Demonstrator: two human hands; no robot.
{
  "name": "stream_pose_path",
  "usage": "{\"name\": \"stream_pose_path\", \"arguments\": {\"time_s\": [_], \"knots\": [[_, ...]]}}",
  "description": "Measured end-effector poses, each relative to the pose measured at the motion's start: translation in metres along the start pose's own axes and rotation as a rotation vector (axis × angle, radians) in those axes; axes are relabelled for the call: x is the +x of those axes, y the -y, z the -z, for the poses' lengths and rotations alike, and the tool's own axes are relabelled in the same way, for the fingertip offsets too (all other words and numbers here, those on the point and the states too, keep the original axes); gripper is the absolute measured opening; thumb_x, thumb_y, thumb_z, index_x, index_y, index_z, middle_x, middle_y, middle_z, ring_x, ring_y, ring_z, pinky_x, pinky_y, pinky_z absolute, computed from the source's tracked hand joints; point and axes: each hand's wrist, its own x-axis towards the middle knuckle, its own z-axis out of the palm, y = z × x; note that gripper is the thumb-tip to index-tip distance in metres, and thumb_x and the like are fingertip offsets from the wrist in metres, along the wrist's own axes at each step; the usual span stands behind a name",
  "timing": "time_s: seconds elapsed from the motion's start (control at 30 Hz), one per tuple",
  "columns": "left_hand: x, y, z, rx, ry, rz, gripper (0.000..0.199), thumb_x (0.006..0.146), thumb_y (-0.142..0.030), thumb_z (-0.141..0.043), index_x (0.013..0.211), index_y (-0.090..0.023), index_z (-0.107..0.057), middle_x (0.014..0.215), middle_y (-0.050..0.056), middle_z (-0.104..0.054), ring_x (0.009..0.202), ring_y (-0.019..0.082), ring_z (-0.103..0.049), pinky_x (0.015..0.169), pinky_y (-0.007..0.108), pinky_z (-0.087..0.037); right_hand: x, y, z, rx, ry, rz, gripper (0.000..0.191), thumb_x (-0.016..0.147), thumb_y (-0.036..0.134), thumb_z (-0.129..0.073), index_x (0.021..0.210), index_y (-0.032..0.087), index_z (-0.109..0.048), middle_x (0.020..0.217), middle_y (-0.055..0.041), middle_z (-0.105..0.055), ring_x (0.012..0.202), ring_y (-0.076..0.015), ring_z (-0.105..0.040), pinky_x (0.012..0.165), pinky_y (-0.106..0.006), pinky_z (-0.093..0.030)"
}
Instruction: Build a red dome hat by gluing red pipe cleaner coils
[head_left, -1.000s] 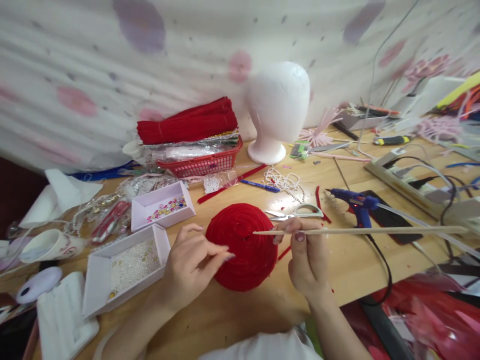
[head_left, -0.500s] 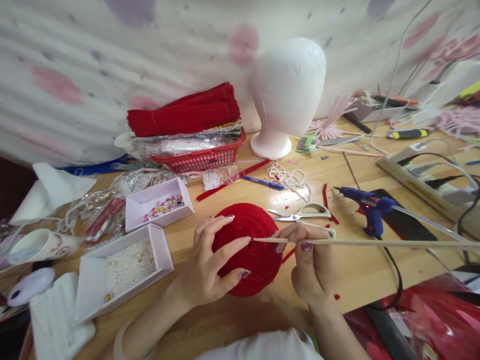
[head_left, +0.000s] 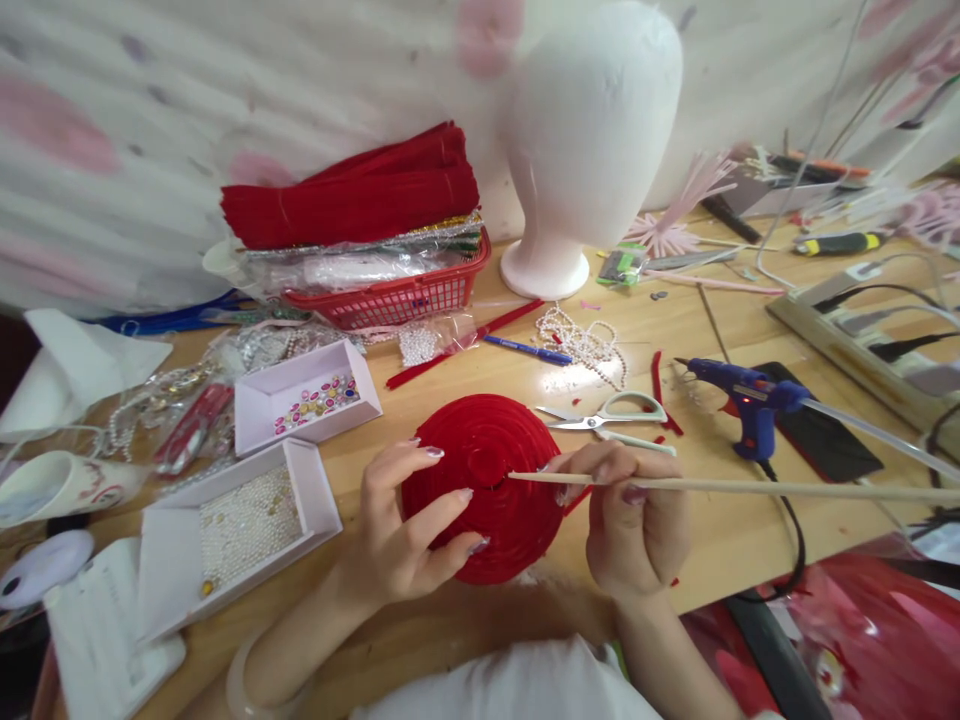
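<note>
Head: red disc (head_left: pixel 491 466) partly beneath left grip (head_left: pixel 395 545).

Here's the disc (head_left: pixel 480 555) near the front of the tabletop (head_left: pixel 720 545), left hand (head_left: pixel 412 525) over its left side, right hand (head_left: pixel 637 510) at its right edge, and the stick (head_left: pixel 750 487) in those fingers reaches from above the disc's middle out to the right. Behind the right hand, scissors (head_left: pixel 600 418); right of them, the glue gun (head_left: pixel 750 395), then a phone (head_left: pixel 840 430), with the power strip (head_left: pixel 840 345) behind. Over on the left, the bead box (head_left: pixel 172 545) sits in front of the gem box (head_left: pixel 367 395), a cup (head_left: pixel 75 490) left of both. Behind the disc, a pen (head_left: pixel 529 350); at the back, the basket (head_left: pixel 405 305) stands left of the foam head (head_left: pixel 592 130).
</note>
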Motion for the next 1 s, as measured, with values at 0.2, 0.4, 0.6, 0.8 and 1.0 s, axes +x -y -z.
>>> {"name": "stream_pose_path", "arguments": {"time_s": [0.2, 0.4, 0.6, 0.8, 1.0], "knots": [[-0.0043, 0.0038, -0.0001, 0.031, 0.033, 0.032, 0.022, 0.093, -0.034, -0.055, 0.111, -0.021, -0.060, 0.128, 0.014, -0.041, 0.118, 0.028, -0.049, 0.097, 0.047, -0.050, 0.0028, 0.0014, -0.0006, 0.017, -0.003, -0.021, 0.014, 0.102, 0.026, -0.044, 0.101, 0.024, -0.058, 0.069, 0.0014, -0.059, 0.062, -0.0172, -0.059, 0.064, -0.040, -0.058], [-0.0024, 0.0029, 0.0009, 0.007, 0.036, 0.041, 0.020, 0.090, -0.030, -0.058, 0.108, -0.021, -0.059, 0.126, 0.012, -0.044, 0.116, 0.027, -0.052, 0.098, 0.046, -0.050, 0.0028, 0.0026, -0.0004, 0.018, -0.023, -0.055, 0.013, 0.102, 0.032, -0.047, 0.098, 0.025, -0.058, 0.068, 0.0018, -0.059, 0.059, -0.0170, -0.058, 0.062, -0.041, -0.059], [-0.0044, 0.0037, -0.0002, -0.003, 0.045, 0.041, 0.020, 0.091, -0.026, -0.054, 0.109, -0.019, -0.059, 0.130, 0.014, -0.042, 0.119, 0.028, -0.049, 0.099, 0.045, -0.048, 0.0038, 0.0086, -0.0033, 0.094, -0.117, -0.130, 0.016, 0.101, 0.035, -0.051, 0.093, 0.023, -0.059, 0.067, 0.0033, -0.060, 0.058, -0.0159, -0.061, 0.059, -0.039, -0.059], [-0.0086, 0.0028, -0.0010, -0.037, 0.045, 0.093, 0.022, 0.090, -0.027, -0.055, 0.112, -0.021, -0.056, 0.131, 0.014, -0.042, 0.121, 0.029, -0.048, 0.099, 0.047, -0.048, 0.0043, 0.0085, -0.0039, 0.097, -0.073, -0.136, 0.016, 0.101, 0.037, -0.049, 0.095, 0.026, -0.059, 0.067, 0.0032, -0.061, 0.059, -0.0163, -0.062, 0.061, -0.039, -0.061], [-0.0098, 0.0012, -0.0009, -0.032, 0.072, 0.104, 0.026, 0.090, -0.025, -0.054, 0.116, -0.020, -0.055, 0.134, 0.016, -0.041, 0.122, 0.030, -0.047, 0.098, 0.048, -0.049, 0.0022, 0.0059, -0.0011, 0.061, -0.024, -0.057, 0.014, 0.102, 0.028, -0.048, 0.101, 0.024, -0.061, 0.071, 0.0004, -0.062, 0.065, -0.0181, -0.064, 0.063, -0.039, -0.061]]}}
